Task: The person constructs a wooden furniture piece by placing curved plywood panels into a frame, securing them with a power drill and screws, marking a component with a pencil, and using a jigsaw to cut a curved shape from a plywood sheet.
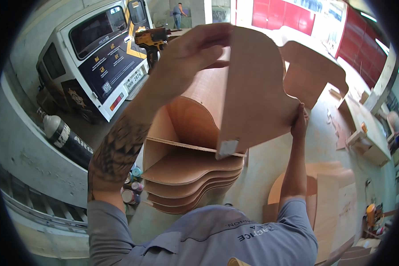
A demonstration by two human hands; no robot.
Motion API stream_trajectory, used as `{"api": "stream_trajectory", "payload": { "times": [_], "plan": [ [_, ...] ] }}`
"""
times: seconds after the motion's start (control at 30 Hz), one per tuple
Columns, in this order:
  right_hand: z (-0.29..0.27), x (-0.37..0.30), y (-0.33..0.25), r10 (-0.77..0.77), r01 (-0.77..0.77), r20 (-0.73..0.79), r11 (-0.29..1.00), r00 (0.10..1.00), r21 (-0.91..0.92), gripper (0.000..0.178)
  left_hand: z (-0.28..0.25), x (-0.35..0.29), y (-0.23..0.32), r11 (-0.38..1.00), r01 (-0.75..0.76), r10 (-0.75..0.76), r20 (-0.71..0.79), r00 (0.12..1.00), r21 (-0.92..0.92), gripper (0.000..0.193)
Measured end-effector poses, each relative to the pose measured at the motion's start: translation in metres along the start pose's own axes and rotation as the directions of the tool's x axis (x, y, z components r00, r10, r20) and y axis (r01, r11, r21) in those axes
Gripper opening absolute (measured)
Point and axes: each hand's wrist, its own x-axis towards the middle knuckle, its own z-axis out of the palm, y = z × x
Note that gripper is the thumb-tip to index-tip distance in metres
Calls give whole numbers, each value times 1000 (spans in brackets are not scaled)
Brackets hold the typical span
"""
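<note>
- Nearest the camera, at the bottom edge, is the person's own grey shirt [208, 239], with both arms rising from its short sleeves.
- The left hand [186, 55] reaches up on a tattooed forearm and grips the top edge of a curved plywood panel [257, 88]; its fingers are wrapped narrowly over that edge, thumb on the near face.
- The right hand [299, 124] holds the same panel at its lower right edge; the fingers are mostly hidden behind the wood, so only a closed grip on the rim shows.
- The panel is held upright in the air in front of the person, near the middle of the view, with a rounded top and a small pale patch at its lower corner.
- Just behind and below it stands a plywood frame [186, 133], and under that lies a stack of curved plywood pieces [190, 181].
- Small paint cans [133, 186] sit beside the stack on the left.
- A yellow cordless drill [151, 40] rests beyond the left hand.
- A white and dark van [97, 57] is parked at the upper left, with a gas cylinder [64, 137] lying beside it.
- More plywood sheets [337, 199] lie on the floor at the right.
</note>
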Motion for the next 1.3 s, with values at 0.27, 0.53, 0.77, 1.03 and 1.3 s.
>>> {"api": "stream_trajectory", "payload": {
  "times": [0.27,0.53,0.77,1.03,1.3],
  "plan": [
    [33,56,37,424,-433,415,898,805,-78,58,38,44,14,986,-94,46,311,949,141,133],
    [116,24,26,596,-456,456,801,661,-388,66,32,11,23,994,-46,71,263,962,-99,59],
    [94,-7,-105,523,-460,624,843,581,-278,90,-9,-40,39,956,-106,123,-47,991,275,49],
    [111,-117,-80,272,23,618,904,738,-427,68,-1,-58,-41,858,69,-115,59,992,509,38],
    [119,-155,-40,161,135,472,836,867,-533,21,12,-58,-48,835,-103,16,164,986,540,33]
  ]
}}
